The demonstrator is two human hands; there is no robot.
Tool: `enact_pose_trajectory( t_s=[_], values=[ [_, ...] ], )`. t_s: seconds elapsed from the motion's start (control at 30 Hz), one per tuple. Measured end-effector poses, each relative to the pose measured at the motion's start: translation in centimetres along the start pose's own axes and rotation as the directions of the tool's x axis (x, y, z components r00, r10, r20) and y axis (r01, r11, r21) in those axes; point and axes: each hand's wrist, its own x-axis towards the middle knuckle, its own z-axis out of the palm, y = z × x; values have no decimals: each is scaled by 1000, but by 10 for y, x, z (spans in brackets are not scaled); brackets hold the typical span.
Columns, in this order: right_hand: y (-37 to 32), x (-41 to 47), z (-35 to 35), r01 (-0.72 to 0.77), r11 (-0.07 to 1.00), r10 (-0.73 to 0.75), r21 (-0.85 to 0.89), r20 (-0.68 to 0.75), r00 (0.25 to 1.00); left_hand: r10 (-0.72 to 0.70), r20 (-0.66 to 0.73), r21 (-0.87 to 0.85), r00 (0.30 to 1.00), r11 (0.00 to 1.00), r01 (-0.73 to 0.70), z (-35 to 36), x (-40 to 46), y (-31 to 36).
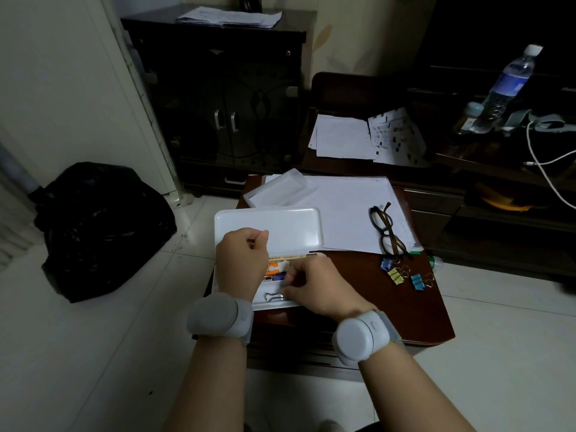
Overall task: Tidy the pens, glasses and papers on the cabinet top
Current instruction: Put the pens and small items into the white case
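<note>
Fingers (pixel 288 280) of the right hand (pixel 318 288) are curled down into the open white pencil case (pixel 271 232), their tips at a binder clip (pixel 274 296) in the tray; whether they pinch it cannot be told. Fingers of the left hand (pixel 241 260) are curled into a loose fist over the tray's left end, holding nothing visible. The case lies at the left near edge of the small brown cabinet top (pixel 389 294), lid flung back, with orange and blue items inside. Black-framed glasses (pixel 388 230) rest, folded, on a sheet of white paper (pixel 346 210) behind the case. A clear plastic lid (pixel 276 188) lies on the paper's far left corner. Blue, yellow and teal binder clips (pixel 402 274) sit on the bare wood just beside the glasses. More papers (pixel 364 137) lie on the dark bench (pixel 343 165) beyond.
</note>
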Motion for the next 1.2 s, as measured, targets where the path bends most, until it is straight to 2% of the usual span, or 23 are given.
enact_pose_trajectory(
  t_s=[0.23,0.67,0.83,0.93,1.03,1.2],
  values=[
    [4,3,1,12,999,-11,-50,7,1000,-11,7,1,1000,1000,11,1,-1,1],
    [8,5,3,29,999,-28,-38,13,1000,-10,23,10,1000,1000,9,0,-1,1],
    [6,1,0,-21,999,20,33,15,1000,-24,48,37,999,999,22,1,-3,2],
    [4,1,-7,-79,996,81,42,-57,995,-25,74,47,997,999,22,2,-4,3],
    [9,-1,-23,-174,984,175,21,-223,959,9,134,32,991,999,-13,4,-6,5],
    [32,-14,-61,-433,900,355,-43,-504,787,51,287,37,956,997,-64,9,-11,8]
  ],
)
